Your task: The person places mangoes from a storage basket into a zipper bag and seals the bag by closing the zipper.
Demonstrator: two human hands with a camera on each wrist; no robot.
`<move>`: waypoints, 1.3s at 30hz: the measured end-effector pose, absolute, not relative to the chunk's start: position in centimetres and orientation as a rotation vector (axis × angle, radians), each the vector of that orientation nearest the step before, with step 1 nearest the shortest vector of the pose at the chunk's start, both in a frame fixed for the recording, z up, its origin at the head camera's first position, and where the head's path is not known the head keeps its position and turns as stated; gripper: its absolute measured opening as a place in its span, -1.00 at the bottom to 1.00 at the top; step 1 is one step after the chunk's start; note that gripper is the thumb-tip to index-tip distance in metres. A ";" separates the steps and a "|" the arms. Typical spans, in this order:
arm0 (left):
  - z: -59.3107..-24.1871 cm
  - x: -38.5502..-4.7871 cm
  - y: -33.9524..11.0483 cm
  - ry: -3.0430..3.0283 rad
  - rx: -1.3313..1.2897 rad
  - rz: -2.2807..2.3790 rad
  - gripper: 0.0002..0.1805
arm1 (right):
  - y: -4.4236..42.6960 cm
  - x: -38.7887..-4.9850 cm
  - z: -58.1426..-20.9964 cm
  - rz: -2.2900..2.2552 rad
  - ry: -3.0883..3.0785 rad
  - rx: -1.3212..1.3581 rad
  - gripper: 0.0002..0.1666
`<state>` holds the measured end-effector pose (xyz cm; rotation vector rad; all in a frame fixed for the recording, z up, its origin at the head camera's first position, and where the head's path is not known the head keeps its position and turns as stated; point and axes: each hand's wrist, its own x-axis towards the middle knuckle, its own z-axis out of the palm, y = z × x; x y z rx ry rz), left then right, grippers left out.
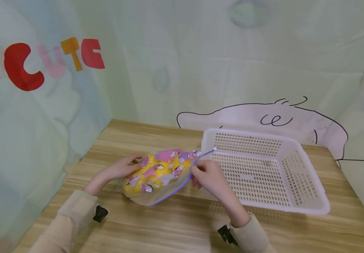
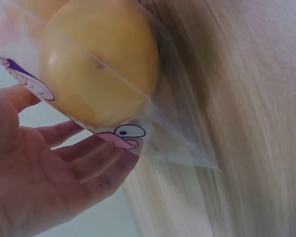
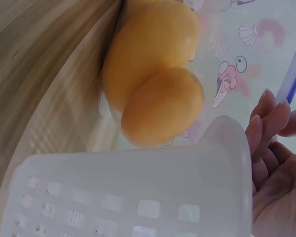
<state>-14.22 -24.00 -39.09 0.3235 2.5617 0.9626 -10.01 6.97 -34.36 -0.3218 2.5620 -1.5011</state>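
A clear zip bag [image 1: 156,172] printed with cartoon figures lies tilted on the table, and yellow-orange oval fruits [image 3: 163,106] show inside it. My left hand [image 1: 123,168] rests against the bag's left end. In the left wrist view, its fingers [image 2: 96,170] lie loosely along the printed side, beside one rounded fruit [image 2: 101,59]. With thumb and fingertips, my right hand [image 1: 208,175] pinches the bag's edge by the blue-purple zip strip [image 1: 185,181]. The white slider [image 1: 214,149] sits at the strip's far end. How many fruits the bag holds is hidden by the print.
A white plastic basket [image 1: 308,175] with slotted walls stands on the wooden table [image 1: 156,232], just right of the bag. Close by my right hand in the right wrist view is the basket's rim [image 3: 232,148]. Printed fabric [image 1: 150,52] hangs behind and to the left.
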 end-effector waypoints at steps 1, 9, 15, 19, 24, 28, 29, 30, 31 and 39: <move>-39.1 -14.2 -24.0 2.542 0.308 0.972 -0.33 | 7.0 -10.0 -34.3 -1.491 2.570 -0.327 -0.70; -39.3 -14.2 -24.2 2.428 0.277 1.068 -0.29 | 7.2 -10.2 -34.1 -1.413 2.636 -0.376 -0.69; -39.4 -13.5 -24.5 2.363 0.222 1.150 -0.35 | 7.5 -10.6 -33.6 -1.359 2.689 -0.408 -0.70; -39.5 -13.0 -24.7 2.340 0.188 1.176 -0.38 | 7.6 -10.8 -33.3 -1.318 2.690 -0.427 -0.72; -39.6 -12.6 -24.7 2.340 0.140 1.178 -0.40 | 7.9 -11.2 -32.9 -1.263 2.694 -0.424 -0.73; -39.7 -12.2 -24.8 2.338 0.110 1.185 -0.37 | 7.9 -11.4 -32.5 -1.221 2.685 -0.438 -0.74; -39.7 -12.0 -24.8 2.339 0.112 1.190 -0.36 | 7.9 -11.4 -32.4 -1.211 2.682 -0.446 -0.74; -39.6 -11.9 -24.8 2.338 0.112 1.198 -0.37 | 7.9 -11.5 -32.3 -1.203 2.680 -0.457 -0.74; -39.6 -11.8 -24.7 2.341 0.118 1.204 -0.38 | 7.9 -11.5 -32.2 -1.196 2.678 -0.466 -0.74; -39.7 -11.3 -24.3 2.400 0.106 1.178 -0.37 | 7.8 -12.1 -31.9 -1.099 2.699 -0.507 -0.74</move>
